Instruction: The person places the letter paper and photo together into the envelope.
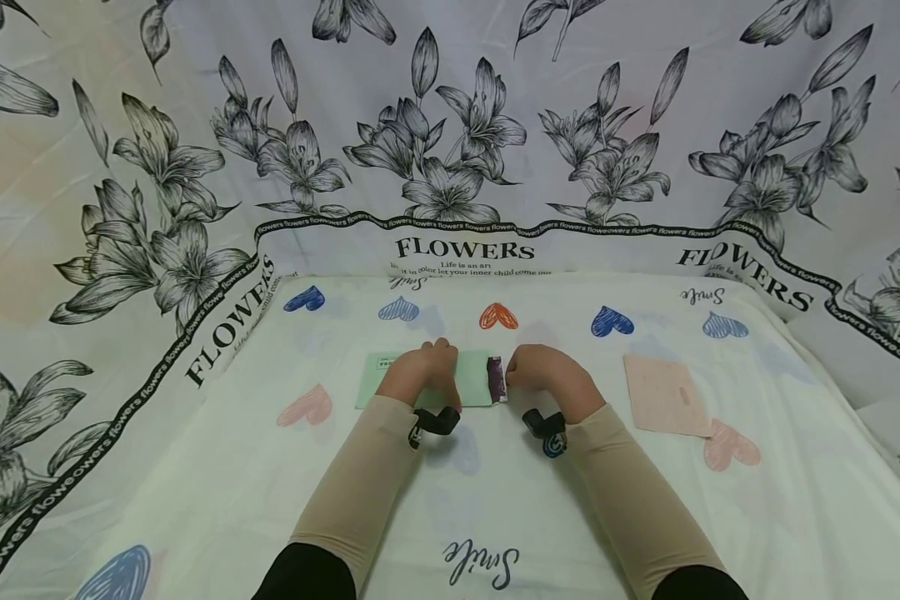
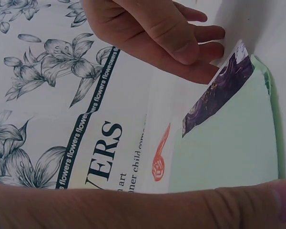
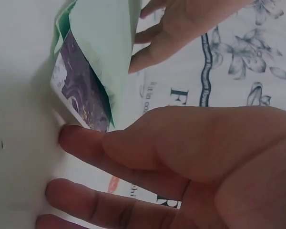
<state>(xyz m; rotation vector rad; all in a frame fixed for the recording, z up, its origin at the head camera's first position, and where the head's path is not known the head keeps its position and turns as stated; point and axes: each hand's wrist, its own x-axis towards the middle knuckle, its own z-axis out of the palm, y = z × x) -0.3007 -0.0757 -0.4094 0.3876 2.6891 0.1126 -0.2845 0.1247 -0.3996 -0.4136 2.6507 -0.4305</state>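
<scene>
A pale green envelope (image 1: 474,379) lies flat on the cloth. My left hand (image 1: 426,371) holds it across its width, the thumb at the near edge and fingers at the far edge. From its open right end sticks a card with a purple marbled pattern and a white border (image 1: 497,380); the rest of the card is hidden inside. My right hand (image 1: 551,375) is at the card's outer edge, where the index fingertip (image 3: 71,136) appears to touch it. In the left wrist view the right thumb (image 2: 186,51) stands apart from the card and the fingers are loosely bent.
To the right lies a flat light pink paper piece (image 1: 666,395), perhaps another envelope. A white cloth (image 1: 487,492) printed with hearts and words covers the surface. Behind it rises a flower-printed fabric (image 1: 457,192) with a black lettered band.
</scene>
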